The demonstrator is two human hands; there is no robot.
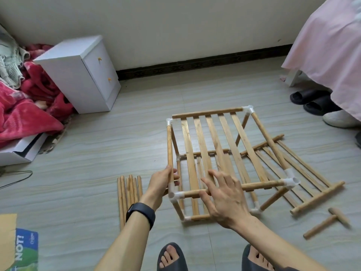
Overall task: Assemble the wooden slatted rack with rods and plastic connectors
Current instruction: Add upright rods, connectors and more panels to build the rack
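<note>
A part-built wooden slatted rack [211, 137] stands on the floor, two slatted tiers joined by rods and white plastic connectors [176, 195]. My left hand [162, 184] grips the rack's left side rod just above the near-left connector. My right hand [222, 194] hovers over the near front rail with fingers spread and holds nothing. A loose slatted panel [304, 173] lies flat on the floor to the right, partly under the rack. A bundle of loose rods [128, 194] lies left of my left wrist. Two short rods [328, 222] lie at the right.
A white bedside cabinet [82, 75] stands at the back left beside red bedding [29, 106]. Slippers [312, 100] sit under pink fabric [332, 51] at the right. A cardboard box [17, 147] and printed packaging [21, 249] lie at left. My slippered feet [172, 257] are at the bottom.
</note>
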